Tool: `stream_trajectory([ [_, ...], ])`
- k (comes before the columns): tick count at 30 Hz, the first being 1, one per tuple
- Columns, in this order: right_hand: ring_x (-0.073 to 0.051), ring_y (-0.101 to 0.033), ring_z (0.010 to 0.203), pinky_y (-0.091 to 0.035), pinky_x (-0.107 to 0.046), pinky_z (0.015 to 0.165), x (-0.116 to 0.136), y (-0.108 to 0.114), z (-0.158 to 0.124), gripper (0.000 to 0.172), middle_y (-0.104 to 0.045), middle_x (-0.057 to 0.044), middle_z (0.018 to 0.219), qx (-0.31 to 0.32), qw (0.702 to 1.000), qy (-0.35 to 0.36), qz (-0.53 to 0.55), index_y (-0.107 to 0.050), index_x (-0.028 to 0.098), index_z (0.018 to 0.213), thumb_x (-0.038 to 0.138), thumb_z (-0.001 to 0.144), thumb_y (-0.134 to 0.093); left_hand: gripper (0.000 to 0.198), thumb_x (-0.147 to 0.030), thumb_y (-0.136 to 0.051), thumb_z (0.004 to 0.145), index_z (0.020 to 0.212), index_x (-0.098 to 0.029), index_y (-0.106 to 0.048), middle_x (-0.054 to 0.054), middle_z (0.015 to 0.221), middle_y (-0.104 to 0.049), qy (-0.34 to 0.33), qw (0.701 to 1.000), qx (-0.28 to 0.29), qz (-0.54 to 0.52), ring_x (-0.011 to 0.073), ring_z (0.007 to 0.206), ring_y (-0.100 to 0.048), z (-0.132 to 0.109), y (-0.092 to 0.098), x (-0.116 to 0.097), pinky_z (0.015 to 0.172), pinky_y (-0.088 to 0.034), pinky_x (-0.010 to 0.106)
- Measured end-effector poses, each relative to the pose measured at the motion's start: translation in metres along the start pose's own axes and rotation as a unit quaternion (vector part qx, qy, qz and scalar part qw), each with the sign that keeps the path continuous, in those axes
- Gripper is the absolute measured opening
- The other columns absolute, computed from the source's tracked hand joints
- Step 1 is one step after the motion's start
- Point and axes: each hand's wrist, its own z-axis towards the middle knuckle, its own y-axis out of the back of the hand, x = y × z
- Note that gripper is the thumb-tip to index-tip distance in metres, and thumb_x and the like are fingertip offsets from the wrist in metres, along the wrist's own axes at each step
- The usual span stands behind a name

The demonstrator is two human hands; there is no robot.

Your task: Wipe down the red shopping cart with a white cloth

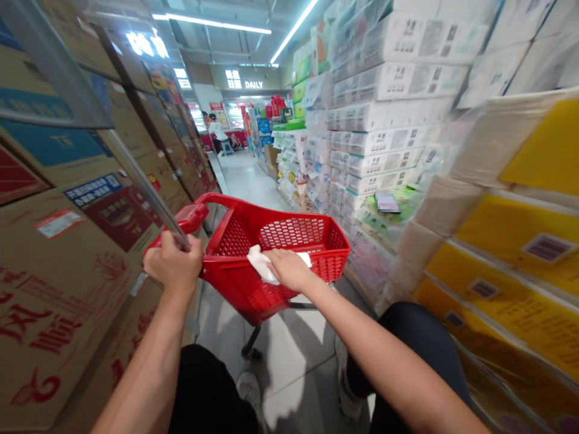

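Observation:
A red shopping cart (275,265) with perforated sides stands in front of my knees. My left hand (174,262) is closed in a fist around the lower end of a metal pole (145,181), right beside the cart's red handle (192,218). Whether it also grips that handle is hidden. My right hand (292,269) presses a crumpled white cloth (260,263) against the near top rim of the basket. Its fingers bend over the cloth, which sticks out on both sides of the hand.
Printed cartons (58,283) are stacked close on the left, a grey panel (54,66) above them. White wrapped packs (393,84) and yellow packs (520,241) line the right. The tiled aisle (246,181) leads back to a seated person (219,132).

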Motion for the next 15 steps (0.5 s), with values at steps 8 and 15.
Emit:
stream_trajectory([
  [8,-0.022,-0.061,0.109,-0.042,-0.034,0.096,-0.094,0.036,-0.066,0.032,-0.068,-0.011,0.116,0.058,0.997,-0.054,-0.007,-0.061,0.016,0.126,0.022,0.098,-0.046,0.021,-0.041,-0.054,0.083,0.085,-0.02,-0.052,0.003,0.069,-0.05,-0.031,0.999,-0.022,-0.016,0.0221,0.072,-0.051,0.003,-0.007,0.011,0.075,-0.037,0.038],
  [15,-0.021,-0.064,0.105,-0.042,-0.028,0.088,-0.091,0.038,-0.053,0.029,-0.07,-0.01,0.114,0.091,0.994,-0.061,-0.024,-0.064,0.016,0.119,0.017,0.095,-0.048,0.023,-0.041,-0.052,0.082,0.086,-0.019,-0.059,0.007,0.068,-0.053,-0.019,0.998,-0.044,-0.031,0.0268,0.072,-0.054,0.0,-0.014,0.006,0.079,-0.04,0.043],
])
